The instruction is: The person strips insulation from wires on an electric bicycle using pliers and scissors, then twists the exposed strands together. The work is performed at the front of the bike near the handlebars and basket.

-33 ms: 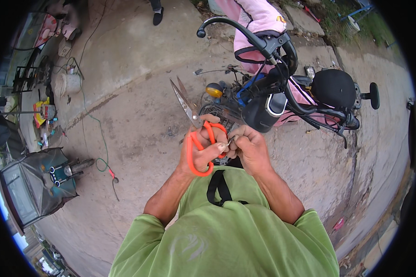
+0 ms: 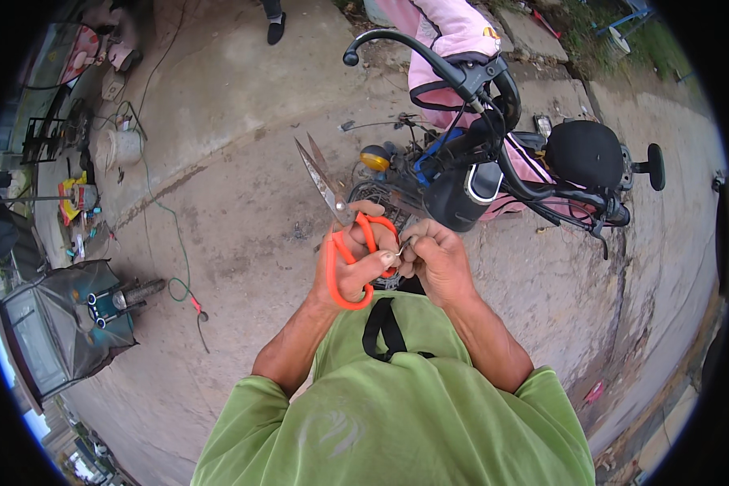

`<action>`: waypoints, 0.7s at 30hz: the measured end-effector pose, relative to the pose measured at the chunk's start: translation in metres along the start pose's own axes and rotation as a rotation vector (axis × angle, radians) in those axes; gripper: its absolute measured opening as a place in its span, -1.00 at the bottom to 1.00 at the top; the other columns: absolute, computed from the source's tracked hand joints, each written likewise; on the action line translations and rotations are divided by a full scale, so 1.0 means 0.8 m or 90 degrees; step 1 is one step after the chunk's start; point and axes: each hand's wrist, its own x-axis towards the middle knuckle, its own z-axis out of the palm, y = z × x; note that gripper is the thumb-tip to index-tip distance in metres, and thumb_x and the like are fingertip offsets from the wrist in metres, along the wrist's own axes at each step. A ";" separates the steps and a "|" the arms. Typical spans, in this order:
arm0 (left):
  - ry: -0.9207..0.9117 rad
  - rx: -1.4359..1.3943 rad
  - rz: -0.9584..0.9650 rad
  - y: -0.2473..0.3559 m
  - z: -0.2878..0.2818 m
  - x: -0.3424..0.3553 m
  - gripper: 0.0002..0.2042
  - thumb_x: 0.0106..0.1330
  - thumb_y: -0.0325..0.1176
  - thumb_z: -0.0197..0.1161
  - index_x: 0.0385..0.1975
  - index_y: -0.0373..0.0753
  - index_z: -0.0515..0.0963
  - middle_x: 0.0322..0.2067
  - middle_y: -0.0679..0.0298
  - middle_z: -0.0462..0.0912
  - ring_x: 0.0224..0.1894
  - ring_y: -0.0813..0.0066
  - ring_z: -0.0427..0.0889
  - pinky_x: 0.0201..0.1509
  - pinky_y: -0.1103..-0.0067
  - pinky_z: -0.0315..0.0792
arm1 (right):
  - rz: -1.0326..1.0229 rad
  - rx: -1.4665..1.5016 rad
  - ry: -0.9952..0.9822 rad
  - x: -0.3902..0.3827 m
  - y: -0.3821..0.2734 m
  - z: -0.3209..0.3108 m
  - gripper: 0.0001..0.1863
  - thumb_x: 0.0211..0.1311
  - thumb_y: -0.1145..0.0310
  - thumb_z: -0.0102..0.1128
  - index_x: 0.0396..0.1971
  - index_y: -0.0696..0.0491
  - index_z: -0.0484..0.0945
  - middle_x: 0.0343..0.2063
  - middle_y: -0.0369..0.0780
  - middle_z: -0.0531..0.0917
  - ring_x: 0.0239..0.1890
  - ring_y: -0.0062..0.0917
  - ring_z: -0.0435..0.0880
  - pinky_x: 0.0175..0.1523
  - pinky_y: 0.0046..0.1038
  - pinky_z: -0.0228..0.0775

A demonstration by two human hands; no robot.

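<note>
My left hand point(image 2: 355, 277) holds a pair of scissors point(image 2: 324, 182) with orange handles, its fingers through the loops. The worn metal blades are spread and point away, up and to the left. Between that hand's thumb and finger, a thin pale wire end point(image 2: 399, 252) shows. Close beside it, my right hand point(image 2: 441, 261) is closed in a pinch at the same wire; the rest of what it grips is hidden by the fingers. Beyond the hands, a tangle of wires point(image 2: 370, 192) lies by the front of a partly dismantled scooter point(image 2: 454, 198).
The scooter's black handlebar point(image 2: 397, 38) and pink cover point(image 2: 462, 28) rise ahead on the right, with an amber lamp point(image 2: 374, 158) near the wires. At left stand a covered three-wheeler point(image 2: 65, 324) and a white bucket point(image 2: 120, 148). A green cord point(image 2: 170, 219) crosses the concrete. A person's shoe point(image 2: 276, 31) shows far ahead.
</note>
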 end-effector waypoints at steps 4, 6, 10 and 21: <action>-0.014 0.002 0.007 -0.001 -0.002 0.001 -0.44 0.16 -0.63 0.17 0.20 -0.32 0.19 -0.41 0.22 0.53 -0.33 0.47 0.55 -0.20 0.47 0.48 | 0.052 0.107 -0.010 0.006 0.001 -0.004 -0.87 0.29 0.45 0.02 -0.29 0.13 0.55 -0.56 -0.29 0.58 -0.59 -0.58 0.57 -0.47 -0.57 0.40; -0.018 -0.027 0.024 0.005 0.005 0.000 -0.44 0.16 -0.63 0.16 0.20 -0.34 0.19 -0.42 0.22 0.52 -0.33 0.47 0.54 -0.21 0.46 0.48 | 0.063 0.145 -0.012 0.011 0.007 -0.012 -0.88 0.29 0.46 0.03 -0.29 0.12 0.54 -0.55 -0.30 0.58 -0.58 -0.58 0.57 -0.47 -0.56 0.39; -0.023 -0.044 0.032 0.006 0.008 -0.002 -0.44 0.13 -0.64 0.15 0.17 -0.40 0.16 -0.46 0.22 0.50 -0.36 0.43 0.54 -0.24 0.45 0.48 | 0.058 0.138 0.014 0.022 0.016 -0.026 -0.89 0.28 0.46 0.04 -0.28 0.11 0.55 -0.55 -0.31 0.58 -0.59 -0.58 0.57 -0.50 -0.57 0.36; -0.009 -0.028 0.045 0.015 0.004 0.001 -0.45 0.10 -0.60 0.16 0.14 -0.41 0.16 -0.48 0.20 0.52 -0.40 0.40 0.54 -0.28 0.41 0.48 | 0.069 0.132 0.051 0.039 0.020 -0.036 -0.89 0.29 0.46 0.06 -0.28 0.10 0.55 -0.54 -0.30 0.59 -0.58 -0.55 0.58 -0.50 -0.56 0.34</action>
